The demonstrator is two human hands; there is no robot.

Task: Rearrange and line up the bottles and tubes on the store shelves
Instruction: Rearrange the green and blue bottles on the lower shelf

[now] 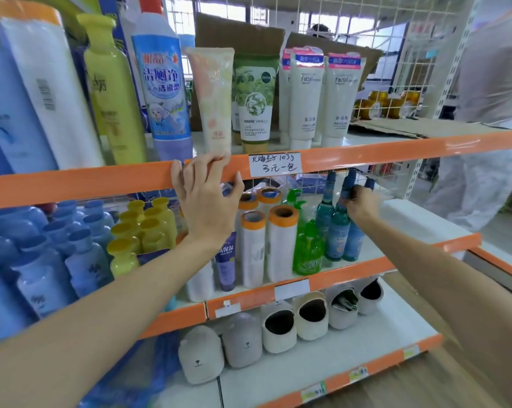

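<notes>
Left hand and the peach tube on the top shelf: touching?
Touching. The head view shows the left hand draped over the orange shelf edge, its fingertips meeting the base of the peach tube.

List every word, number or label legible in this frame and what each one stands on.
"WARM VANILLA": green tube, top shelf.
"Facial": two white tubes beside it.
"103g", amid handwritten Chinese: white price tag on the orange shelf edge.
Large Chinese print, not transcribed here: blue-labelled bottle.
Too blurred: peach tube at the left hand, teal bottles at the right hand, lower tags.
</notes>
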